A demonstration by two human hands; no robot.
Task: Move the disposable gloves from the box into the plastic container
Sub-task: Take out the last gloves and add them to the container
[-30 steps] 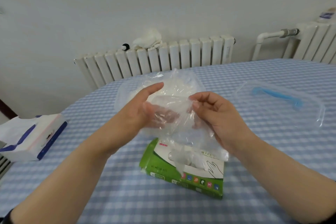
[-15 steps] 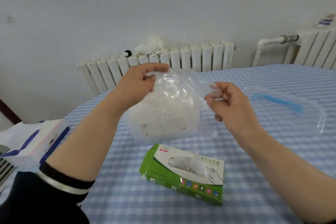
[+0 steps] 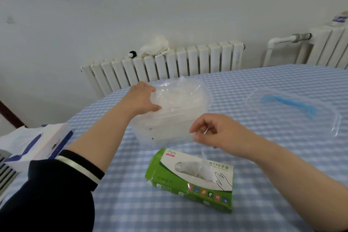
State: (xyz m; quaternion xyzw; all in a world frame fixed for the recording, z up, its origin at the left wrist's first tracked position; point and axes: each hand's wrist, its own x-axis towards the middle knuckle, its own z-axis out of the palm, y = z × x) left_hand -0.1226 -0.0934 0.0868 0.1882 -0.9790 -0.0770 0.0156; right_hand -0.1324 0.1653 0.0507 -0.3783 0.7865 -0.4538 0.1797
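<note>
Clear gloves (image 3: pixel 175 94) are bunching in the plastic container (image 3: pixel 169 128) as your left hand (image 3: pixel 143 100) is pressing them; your right hand (image 3: pixel 211 130), loosely curled, is hovering over the green box (image 3: pixel 190 179).

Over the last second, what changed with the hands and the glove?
The left hand carried the glove forward into the plastic container and presses it down. The right hand let go and drew back toward the box. Box and lid stayed put.
</note>
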